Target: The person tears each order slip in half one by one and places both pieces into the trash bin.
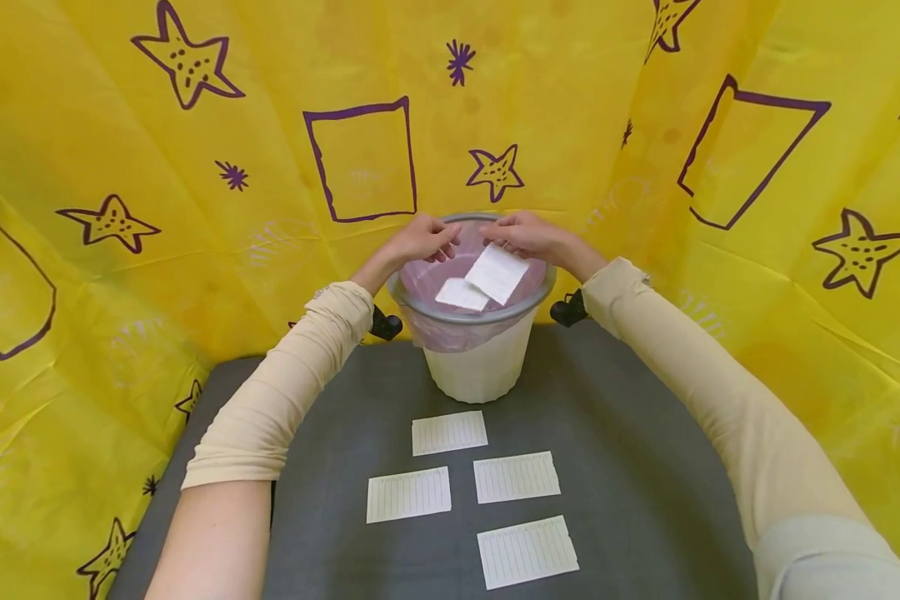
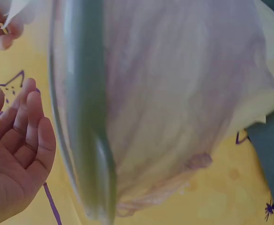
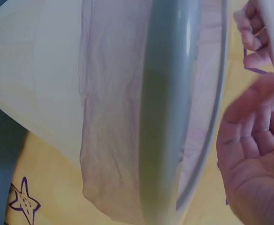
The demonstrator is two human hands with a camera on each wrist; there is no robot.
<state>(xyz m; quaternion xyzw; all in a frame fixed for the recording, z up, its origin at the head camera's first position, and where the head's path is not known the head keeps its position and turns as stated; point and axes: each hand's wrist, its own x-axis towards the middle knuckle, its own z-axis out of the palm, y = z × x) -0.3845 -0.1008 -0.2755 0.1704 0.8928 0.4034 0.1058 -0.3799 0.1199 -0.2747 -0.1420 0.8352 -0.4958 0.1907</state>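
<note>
A white bin (image 1: 480,367) with a grey rim and a thin pinkish bag liner (image 1: 465,335) stands at the back of the table. Above its right side, my right hand (image 1: 528,236) pinches a white piece of paper (image 1: 497,273) by its upper edge. A second white piece of paper (image 1: 457,293) shows lower, within the bin's mouth and partly covered by the first. Over the left of the rim is my left hand (image 1: 422,239), its fingers loosely bent with nothing in them; the left wrist view shows its bare palm (image 2: 15,164).
Several ruled paper slips lie on the dark grey table (image 1: 607,467) in front of the bin, the nearest slip (image 1: 528,552) at front right. A yellow curtain (image 1: 570,108) with purple drawings hangs close behind. Black objects (image 1: 568,309) flank the bin.
</note>
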